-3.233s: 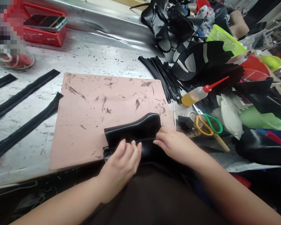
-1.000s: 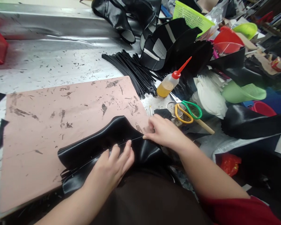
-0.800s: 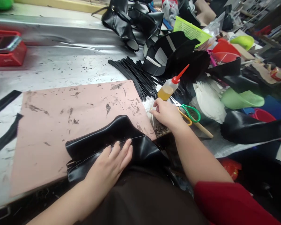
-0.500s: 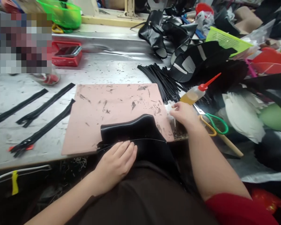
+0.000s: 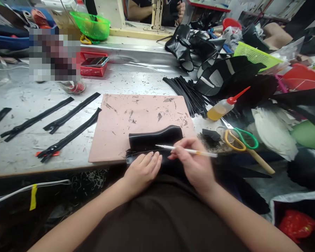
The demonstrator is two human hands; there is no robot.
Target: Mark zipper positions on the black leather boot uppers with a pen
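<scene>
A glossy black leather boot upper (image 5: 157, 137) lies folded over the near edge of a pink cutting board (image 5: 136, 108). My left hand (image 5: 143, 171) rests flat on its near part, fingers stretched out close to the seam line. Pinched in my right hand (image 5: 195, 166) is a slim white pen (image 5: 207, 153), somewhat blurred. Its thin tip points left and hovers over or touches the leather; I cannot tell which. Part of the upper is hidden beneath both hands.
Right of the board are scissors (image 5: 248, 136), a glue-like bottle (image 5: 219, 109) with red nozzle, and black strips (image 5: 186, 94). Several black zippers (image 5: 70, 134) lie left. A red basket (image 5: 94, 71) holds a phone. Behind a machine, another person's hand (image 5: 181, 12) shows.
My right hand left the seam, reached to the right of the board, and came back holding the white pen. My left hand stayed on the leather. The view swung about.
</scene>
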